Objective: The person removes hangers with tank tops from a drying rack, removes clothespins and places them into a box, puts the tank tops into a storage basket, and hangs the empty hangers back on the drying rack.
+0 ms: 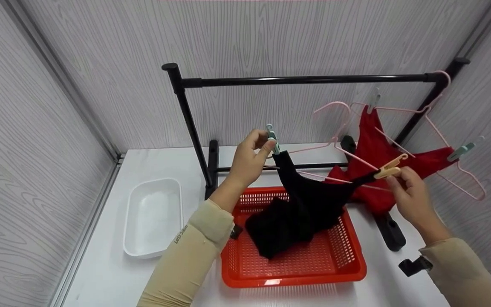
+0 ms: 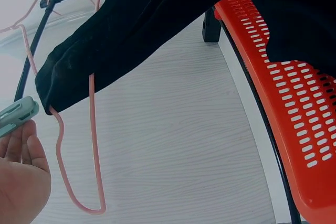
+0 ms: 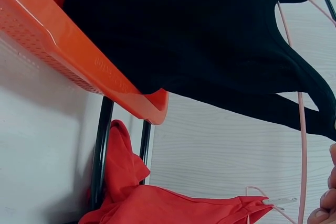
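Note:
A black tank top (image 1: 313, 200) hangs by its straps on a pink hanger (image 1: 330, 145), its lower part lying in the red basket. My left hand (image 1: 247, 160) pinches a light green clothespin (image 1: 274, 140) beside the left strap; I cannot tell whether its tips grip the cloth. In the left wrist view that clothespin (image 2: 19, 114) is close to the strap end. With thumb and fingers, my right hand (image 1: 414, 200) pinches a yellow clothespin (image 1: 388, 168) at the right strap. In the right wrist view only the fingers (image 3: 325, 198) show at the edge.
A red garment (image 1: 373, 157) hangs from another pink hanger (image 1: 473, 187) with green clothespins (image 1: 463, 151). That hanger hooks on the black rack (image 1: 313, 79). Below the black top stands a red perforated basket (image 1: 292, 281). A white tray (image 1: 154, 217) sits at left.

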Demonstrator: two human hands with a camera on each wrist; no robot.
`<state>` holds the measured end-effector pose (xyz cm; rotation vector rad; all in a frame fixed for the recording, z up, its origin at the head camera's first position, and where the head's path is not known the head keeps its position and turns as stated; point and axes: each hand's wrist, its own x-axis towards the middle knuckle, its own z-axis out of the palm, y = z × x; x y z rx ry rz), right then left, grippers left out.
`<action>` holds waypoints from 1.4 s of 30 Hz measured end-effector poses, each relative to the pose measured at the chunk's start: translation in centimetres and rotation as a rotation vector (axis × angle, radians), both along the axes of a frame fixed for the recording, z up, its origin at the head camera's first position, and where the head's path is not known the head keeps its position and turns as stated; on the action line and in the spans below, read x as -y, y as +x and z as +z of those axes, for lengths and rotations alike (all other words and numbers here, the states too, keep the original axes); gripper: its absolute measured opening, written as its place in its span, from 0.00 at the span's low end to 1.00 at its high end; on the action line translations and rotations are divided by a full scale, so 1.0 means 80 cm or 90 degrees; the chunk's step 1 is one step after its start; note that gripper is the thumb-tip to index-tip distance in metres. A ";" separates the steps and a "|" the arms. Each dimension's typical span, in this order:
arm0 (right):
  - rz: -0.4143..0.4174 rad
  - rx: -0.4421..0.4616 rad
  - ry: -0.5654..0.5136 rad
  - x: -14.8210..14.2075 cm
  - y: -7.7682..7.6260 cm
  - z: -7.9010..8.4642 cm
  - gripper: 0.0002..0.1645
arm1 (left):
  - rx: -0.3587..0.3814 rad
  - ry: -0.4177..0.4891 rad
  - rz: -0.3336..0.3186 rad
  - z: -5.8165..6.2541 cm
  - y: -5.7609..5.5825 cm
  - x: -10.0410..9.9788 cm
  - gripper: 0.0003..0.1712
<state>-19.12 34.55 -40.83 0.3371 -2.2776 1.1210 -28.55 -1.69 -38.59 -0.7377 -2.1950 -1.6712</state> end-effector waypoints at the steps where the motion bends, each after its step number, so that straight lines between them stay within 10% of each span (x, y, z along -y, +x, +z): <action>1: 0.002 -0.004 0.000 -0.001 0.000 -0.001 0.03 | 0.002 0.000 -0.002 0.000 0.000 0.001 0.15; 14: 0.005 -0.015 -0.008 -0.030 -0.019 -0.032 0.06 | 0.001 0.007 0.003 -0.012 0.000 0.015 0.20; 22: 0.000 0.000 -0.012 -0.004 0.003 -0.002 0.06 | -0.009 -0.001 0.027 -0.021 0.006 0.038 0.21; 42: 0.005 -0.018 -0.002 -0.006 0.005 -0.003 0.06 | -0.010 -0.050 0.133 -0.046 0.023 0.132 0.21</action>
